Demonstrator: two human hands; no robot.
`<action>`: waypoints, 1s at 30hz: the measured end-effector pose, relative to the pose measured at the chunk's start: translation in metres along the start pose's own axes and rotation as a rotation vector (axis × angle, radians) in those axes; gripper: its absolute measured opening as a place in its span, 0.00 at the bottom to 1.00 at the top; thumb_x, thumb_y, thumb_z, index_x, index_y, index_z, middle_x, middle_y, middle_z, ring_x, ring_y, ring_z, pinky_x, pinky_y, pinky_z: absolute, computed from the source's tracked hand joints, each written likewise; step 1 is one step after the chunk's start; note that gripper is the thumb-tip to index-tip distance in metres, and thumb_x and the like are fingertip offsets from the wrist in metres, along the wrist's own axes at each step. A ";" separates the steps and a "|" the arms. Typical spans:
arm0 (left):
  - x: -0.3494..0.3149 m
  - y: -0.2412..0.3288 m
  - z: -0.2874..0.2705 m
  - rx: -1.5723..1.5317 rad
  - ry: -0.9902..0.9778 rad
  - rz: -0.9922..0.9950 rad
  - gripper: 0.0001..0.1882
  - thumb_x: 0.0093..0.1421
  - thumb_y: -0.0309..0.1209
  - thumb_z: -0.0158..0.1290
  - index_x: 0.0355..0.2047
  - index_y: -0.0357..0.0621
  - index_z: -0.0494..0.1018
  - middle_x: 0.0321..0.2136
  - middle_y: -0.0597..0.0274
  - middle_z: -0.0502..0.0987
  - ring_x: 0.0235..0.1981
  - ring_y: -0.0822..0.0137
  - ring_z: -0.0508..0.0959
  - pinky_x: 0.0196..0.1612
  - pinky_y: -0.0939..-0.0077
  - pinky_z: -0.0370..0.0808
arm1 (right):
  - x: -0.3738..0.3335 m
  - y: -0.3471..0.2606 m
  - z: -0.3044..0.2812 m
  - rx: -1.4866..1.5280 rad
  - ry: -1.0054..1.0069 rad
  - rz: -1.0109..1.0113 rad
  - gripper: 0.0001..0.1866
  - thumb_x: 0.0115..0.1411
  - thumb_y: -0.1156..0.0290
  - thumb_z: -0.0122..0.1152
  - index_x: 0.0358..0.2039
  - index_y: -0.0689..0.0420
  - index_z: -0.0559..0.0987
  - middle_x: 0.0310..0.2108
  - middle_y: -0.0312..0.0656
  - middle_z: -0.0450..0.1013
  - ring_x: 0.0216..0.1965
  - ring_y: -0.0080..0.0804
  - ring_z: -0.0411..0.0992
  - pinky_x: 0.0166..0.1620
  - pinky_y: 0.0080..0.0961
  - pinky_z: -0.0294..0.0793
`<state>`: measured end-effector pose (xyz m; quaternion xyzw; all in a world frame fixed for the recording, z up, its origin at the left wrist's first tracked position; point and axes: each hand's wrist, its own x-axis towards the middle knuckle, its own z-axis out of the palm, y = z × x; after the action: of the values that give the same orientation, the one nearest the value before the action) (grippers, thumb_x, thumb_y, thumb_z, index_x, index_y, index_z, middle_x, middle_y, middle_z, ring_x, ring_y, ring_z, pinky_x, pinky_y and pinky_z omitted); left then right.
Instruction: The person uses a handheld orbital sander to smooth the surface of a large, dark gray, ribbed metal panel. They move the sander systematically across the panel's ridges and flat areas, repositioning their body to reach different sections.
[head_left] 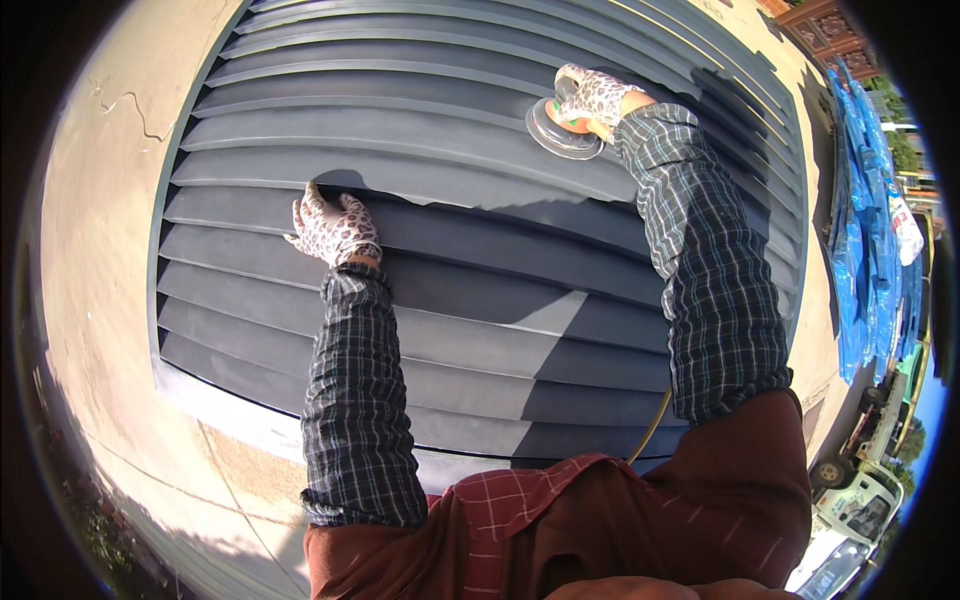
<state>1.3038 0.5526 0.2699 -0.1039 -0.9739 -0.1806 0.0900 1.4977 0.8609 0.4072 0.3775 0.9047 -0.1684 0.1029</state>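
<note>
A large dark grey louvred panel (470, 270) with long parallel slats fills the middle of the head view. My right hand (597, 92), in a spotted glove, is closed around a round disc sander (562, 132) with orange and green parts on its body. The sander's dark pad lies against the slats at the upper right of centre. On the left, my left hand (333, 225) wears a matching spotted glove. It rests on a slat with its fingers apart and holds nothing.
Under my right arm runs a yellow hose or cord (654, 425). A beige wall (100, 210) borders the louvres on the left. Far right are blue plastic sheeting (865, 230) and a white truck (858, 515). Shadows fall across the slats.
</note>
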 end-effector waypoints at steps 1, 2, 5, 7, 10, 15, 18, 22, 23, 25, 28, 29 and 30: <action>0.000 -0.003 -0.001 0.005 0.006 -0.008 0.32 0.62 0.40 0.58 0.66 0.49 0.68 0.63 0.59 0.72 0.71 0.58 0.62 0.76 0.43 0.42 | -0.006 0.003 -0.003 0.006 -0.016 0.007 0.23 0.63 0.48 0.59 0.51 0.50 0.78 0.51 0.51 0.79 0.54 0.51 0.77 0.55 0.43 0.75; 0.000 0.000 0.000 -0.003 0.003 -0.004 0.32 0.62 0.40 0.58 0.66 0.49 0.68 0.63 0.59 0.72 0.71 0.58 0.62 0.76 0.43 0.43 | -0.012 0.014 -0.006 0.005 -0.023 0.033 0.23 0.62 0.49 0.59 0.51 0.50 0.78 0.51 0.51 0.79 0.54 0.51 0.77 0.55 0.43 0.75; -0.001 0.003 -0.006 -0.015 -0.016 -0.022 0.32 0.62 0.39 0.58 0.66 0.50 0.68 0.63 0.60 0.72 0.72 0.58 0.61 0.76 0.42 0.42 | -0.014 0.057 -0.001 0.028 -0.043 0.088 0.24 0.61 0.51 0.61 0.53 0.50 0.78 0.52 0.50 0.78 0.55 0.50 0.76 0.57 0.42 0.74; -0.001 0.004 -0.006 -0.015 -0.015 -0.026 0.32 0.62 0.39 0.58 0.66 0.50 0.68 0.64 0.62 0.72 0.72 0.59 0.61 0.76 0.42 0.42 | -0.016 0.089 0.004 0.055 -0.051 0.133 0.24 0.61 0.52 0.62 0.54 0.49 0.77 0.52 0.49 0.78 0.55 0.49 0.76 0.57 0.41 0.73; -0.001 0.005 -0.005 0.016 -0.026 -0.037 0.31 0.63 0.39 0.58 0.66 0.51 0.68 0.65 0.59 0.71 0.72 0.59 0.61 0.76 0.46 0.44 | -0.015 0.147 0.015 0.104 -0.068 0.212 0.25 0.60 0.53 0.64 0.55 0.49 0.77 0.53 0.48 0.78 0.56 0.48 0.75 0.59 0.41 0.72; -0.002 0.002 -0.002 0.003 -0.013 -0.016 0.32 0.62 0.39 0.58 0.66 0.49 0.68 0.63 0.61 0.73 0.71 0.60 0.62 0.76 0.44 0.42 | -0.017 0.231 0.031 0.165 -0.097 0.315 0.28 0.58 0.56 0.68 0.58 0.48 0.76 0.54 0.47 0.77 0.57 0.46 0.74 0.61 0.39 0.71; -0.002 0.004 -0.002 -0.007 -0.016 -0.007 0.31 0.62 0.39 0.58 0.65 0.49 0.69 0.63 0.61 0.73 0.71 0.60 0.62 0.76 0.44 0.42 | -0.017 0.251 0.033 0.189 -0.123 0.332 0.29 0.57 0.58 0.69 0.59 0.48 0.75 0.54 0.46 0.77 0.58 0.45 0.74 0.62 0.38 0.70; -0.003 0.004 -0.005 -0.003 -0.008 -0.008 0.31 0.62 0.39 0.57 0.66 0.48 0.68 0.63 0.60 0.73 0.71 0.59 0.62 0.76 0.44 0.41 | -0.007 0.223 0.033 0.164 -0.098 0.286 0.29 0.57 0.57 0.69 0.58 0.48 0.76 0.54 0.46 0.77 0.58 0.45 0.74 0.62 0.38 0.70; -0.003 0.003 -0.004 0.004 -0.008 -0.012 0.31 0.63 0.39 0.57 0.66 0.48 0.68 0.63 0.60 0.72 0.71 0.59 0.61 0.76 0.44 0.41 | -0.005 0.203 0.031 0.137 -0.073 0.268 0.28 0.58 0.56 0.68 0.58 0.48 0.76 0.53 0.47 0.78 0.58 0.45 0.74 0.61 0.39 0.71; -0.003 0.003 -0.006 0.016 -0.013 -0.021 0.32 0.63 0.40 0.57 0.67 0.48 0.67 0.64 0.60 0.72 0.72 0.59 0.61 0.76 0.44 0.40 | 0.001 0.158 0.026 0.084 -0.013 0.228 0.26 0.59 0.54 0.66 0.56 0.49 0.77 0.52 0.47 0.78 0.57 0.46 0.75 0.60 0.39 0.72; -0.009 0.016 -0.011 0.000 -0.048 -0.017 0.32 0.63 0.40 0.56 0.67 0.48 0.66 0.64 0.60 0.71 0.72 0.59 0.60 0.77 0.44 0.40 | 0.001 0.097 0.017 0.013 0.074 0.190 0.24 0.60 0.51 0.63 0.53 0.49 0.78 0.51 0.49 0.79 0.56 0.47 0.76 0.58 0.40 0.73; -0.012 0.019 -0.014 0.006 -0.061 -0.027 0.33 0.64 0.40 0.56 0.68 0.47 0.65 0.65 0.59 0.70 0.73 0.59 0.59 0.77 0.44 0.40 | 0.004 0.075 0.015 -0.004 0.090 0.173 0.24 0.60 0.50 0.62 0.52 0.50 0.79 0.50 0.49 0.79 0.55 0.47 0.77 0.58 0.40 0.74; -0.012 0.022 -0.019 0.035 -0.101 -0.036 0.34 0.65 0.41 0.55 0.69 0.48 0.63 0.66 0.60 0.69 0.73 0.59 0.58 0.77 0.43 0.39 | 0.009 0.054 0.014 -0.014 0.099 0.160 0.24 0.61 0.49 0.61 0.51 0.50 0.79 0.50 0.49 0.80 0.55 0.47 0.77 0.57 0.40 0.75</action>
<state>1.3235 0.5637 0.2924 -0.0940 -0.9819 -0.1595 0.0394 1.5308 0.8971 0.3789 0.4557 0.8768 -0.1346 0.0738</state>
